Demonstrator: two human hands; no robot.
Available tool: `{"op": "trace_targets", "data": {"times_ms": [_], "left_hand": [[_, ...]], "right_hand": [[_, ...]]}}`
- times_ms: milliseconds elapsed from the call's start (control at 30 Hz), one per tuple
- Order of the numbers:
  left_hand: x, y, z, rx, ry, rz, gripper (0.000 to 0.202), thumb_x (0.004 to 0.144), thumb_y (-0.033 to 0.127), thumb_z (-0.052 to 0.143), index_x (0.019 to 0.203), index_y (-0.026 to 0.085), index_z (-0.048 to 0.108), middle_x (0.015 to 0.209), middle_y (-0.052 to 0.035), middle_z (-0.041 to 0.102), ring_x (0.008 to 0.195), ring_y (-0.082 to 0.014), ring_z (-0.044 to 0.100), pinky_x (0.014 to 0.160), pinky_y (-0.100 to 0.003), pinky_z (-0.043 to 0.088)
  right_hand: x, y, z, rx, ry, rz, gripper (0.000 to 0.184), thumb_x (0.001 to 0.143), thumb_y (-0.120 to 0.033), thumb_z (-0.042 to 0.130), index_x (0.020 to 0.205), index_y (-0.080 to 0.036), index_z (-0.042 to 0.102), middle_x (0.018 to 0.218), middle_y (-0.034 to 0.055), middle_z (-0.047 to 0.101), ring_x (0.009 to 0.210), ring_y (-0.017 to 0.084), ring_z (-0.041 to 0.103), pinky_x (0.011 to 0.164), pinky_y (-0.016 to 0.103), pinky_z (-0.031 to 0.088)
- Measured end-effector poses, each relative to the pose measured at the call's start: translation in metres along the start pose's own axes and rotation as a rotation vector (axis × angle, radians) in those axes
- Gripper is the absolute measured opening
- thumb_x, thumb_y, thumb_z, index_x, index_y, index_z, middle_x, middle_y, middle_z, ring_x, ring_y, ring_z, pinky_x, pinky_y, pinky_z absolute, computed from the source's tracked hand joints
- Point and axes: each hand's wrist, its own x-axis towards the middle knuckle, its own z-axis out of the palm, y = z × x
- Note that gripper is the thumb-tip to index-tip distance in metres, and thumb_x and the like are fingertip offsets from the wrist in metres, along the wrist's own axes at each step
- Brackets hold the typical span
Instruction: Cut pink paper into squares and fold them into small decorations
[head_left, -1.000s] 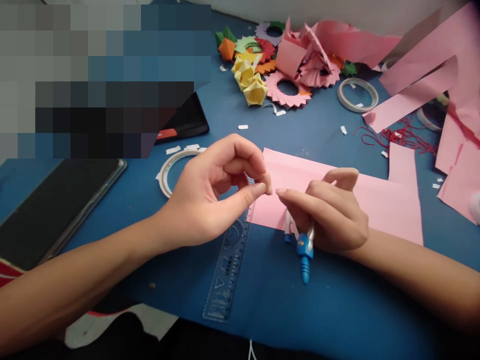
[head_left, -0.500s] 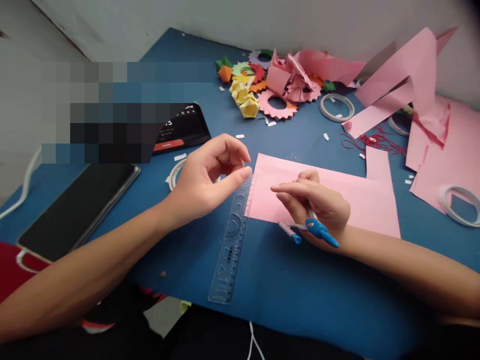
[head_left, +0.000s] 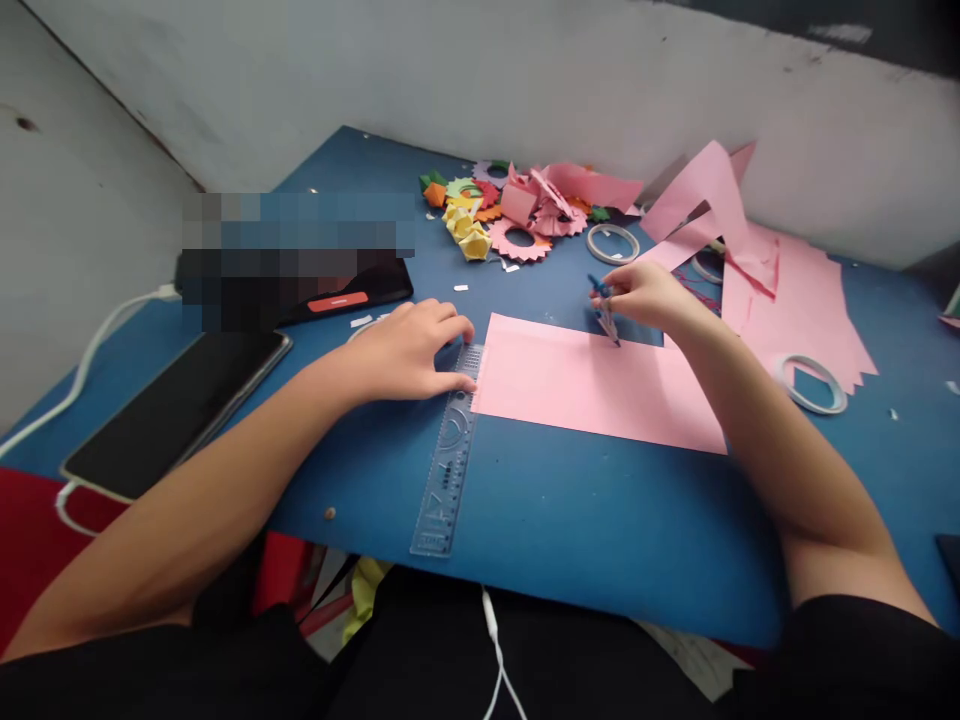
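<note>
My left hand (head_left: 416, 352) lies over the far end of a clear plastic ruler (head_left: 439, 480), its thumb and fingertips pressed on the ruler on both sides. The ruler rests along the left edge of a pink paper sheet (head_left: 577, 385). Pinched in my right hand (head_left: 645, 295) is a drawing compass (head_left: 606, 312) with a blue top. The compass slants above the sheet's far edge, its legs pointing down near the paper; whether the tip touches cannot be told.
Two dark phones (head_left: 180, 410) lie at the left, one with a white cable (head_left: 97, 355). Folded paper pieces (head_left: 517, 240) sit near the wall. Tape rolls (head_left: 814, 385) and pink paper scraps (head_left: 795, 290) are at the right.
My left hand has come down onto the ruler. My right hand has moved away from me with the compass, which has turned from lying across the palm to legs downward. The view has shifted.
</note>
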Motion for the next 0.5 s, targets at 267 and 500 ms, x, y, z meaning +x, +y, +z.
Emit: {"op": "trace_targets", "data": {"times_ms": [267, 500], "left_hand": [[0.004, 0.011, 0.002, 0.175, -0.038, -0.081, 0.053, 0.074, 0.068, 0.06, 0.088, 0.017, 0.056, 0.088, -0.0079, 0.063, 0.079, -0.023, 0.056, 0.068, -0.032, 0.04], [-0.001, 0.046, 0.022, 0.436, 0.099, -0.133, 0.059, 0.091, 0.06, 0.04, 0.068, 0.011, 0.064, 0.068, -0.0165, 0.064, 0.073, -0.0299, 0.059, 0.06, -0.035, 0.035]], "right_hand": [[-0.017, 0.007, -0.004, -0.226, 0.083, -0.141, 0.039, 0.081, -0.018, 0.053, 0.119, -0.015, 0.059, 0.114, 0.015, 0.062, 0.104, 0.028, 0.056, 0.087, 0.041, 0.042], [-0.119, 0.008, 0.022, -0.415, 0.104, -0.5, 0.032, 0.096, -0.036, 0.044, 0.111, -0.015, 0.062, 0.111, 0.012, 0.067, 0.103, 0.027, 0.056, 0.091, 0.044, 0.034]]}}
